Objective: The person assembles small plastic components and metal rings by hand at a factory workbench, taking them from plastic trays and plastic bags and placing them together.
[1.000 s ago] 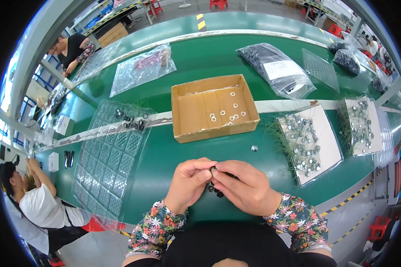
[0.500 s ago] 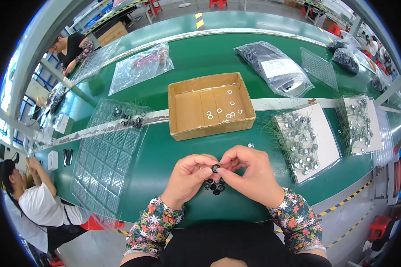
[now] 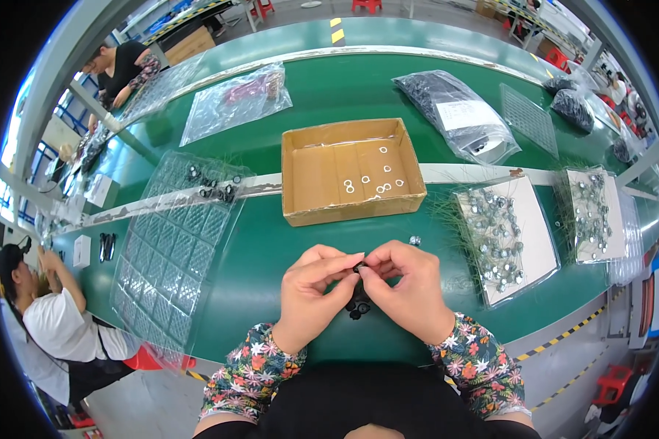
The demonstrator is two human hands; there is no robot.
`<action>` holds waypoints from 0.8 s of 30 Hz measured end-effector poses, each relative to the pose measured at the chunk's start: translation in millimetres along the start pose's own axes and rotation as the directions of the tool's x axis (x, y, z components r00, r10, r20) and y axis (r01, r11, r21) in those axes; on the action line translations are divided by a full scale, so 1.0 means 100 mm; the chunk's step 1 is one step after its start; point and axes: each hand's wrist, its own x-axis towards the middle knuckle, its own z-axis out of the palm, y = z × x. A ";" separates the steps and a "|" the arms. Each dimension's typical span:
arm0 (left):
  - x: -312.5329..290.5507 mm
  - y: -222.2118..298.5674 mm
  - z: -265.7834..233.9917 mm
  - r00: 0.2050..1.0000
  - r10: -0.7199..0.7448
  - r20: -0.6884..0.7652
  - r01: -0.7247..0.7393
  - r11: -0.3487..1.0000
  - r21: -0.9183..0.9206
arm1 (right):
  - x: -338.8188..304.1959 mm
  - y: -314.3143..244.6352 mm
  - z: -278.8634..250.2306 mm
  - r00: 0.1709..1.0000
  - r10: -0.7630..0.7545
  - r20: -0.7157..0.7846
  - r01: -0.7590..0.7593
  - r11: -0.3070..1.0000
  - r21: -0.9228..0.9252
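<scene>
Between my two hands, a small black round part (image 3: pixel 359 268) is pinched at the fingertips. My left hand (image 3: pixel 309 294) grips it from one side with thumb and forefinger. Opposite, my right hand (image 3: pixel 411 296) has its thumb and fingers closed on the same part, much of which they cover. Just below the fingertips, a small heap of similar black round parts (image 3: pixel 356 310) lies on the green table, partly hidden by my hands. A cardboard box (image 3: pixel 355 215) stands beyond my hands, with several thin white rings (image 3: pixel 366 179) scattered on its bottom.
A clear plastic blister tray (image 3: pixel 172 252) lies at left, black parts (image 3: pixel 216 188) at its far end. At right, two white boards (image 3: pixel 532 252) carry silver round parts with thin green wires. Plastic bags (image 3: pixel 461 117) lie farther back. Co-workers (image 3: pixel 55 311) sit at left.
The black part has tilted between my fingertips, and my fingers now cover more of it. My left fingers have straightened over it. The whole view has shifted slightly.
</scene>
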 end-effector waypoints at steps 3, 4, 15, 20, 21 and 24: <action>0.01 -0.03 -0.01 1.000 0.012 0.015 -0.013 0.999 0.037 | 0.01 0.04 0.01 1.000 0.025 -0.005 -0.024 0.999 0.027; 0.01 -0.04 -0.03 1.000 0.010 0.015 -0.011 0.999 0.035 | 0.01 0.05 0.01 0.999 0.030 -0.011 -0.030 0.999 0.031; 0.02 -0.04 -0.07 0.999 0.001 0.048 -0.014 0.960 0.279 | -0.01 0.15 0.04 0.968 0.246 0.056 -0.253 0.944 0.213; 0.02 0.01 0.00 0.995 0.100 -0.001 -0.092 0.919 0.383 | -0.02 0.17 0.05 0.955 0.290 0.062 -0.295 0.907 0.299; 0.01 0.02 0.01 0.992 0.130 -0.008 -0.114 0.896 0.428 | -0.02 0.16 0.04 0.943 0.314 0.110 -0.332 0.901 0.279; -0.01 0.01 0.02 0.980 0.200 -0.010 -0.169 0.855 0.491 | -0.02 0.14 0.01 0.926 0.342 0.163 -0.375 0.887 0.269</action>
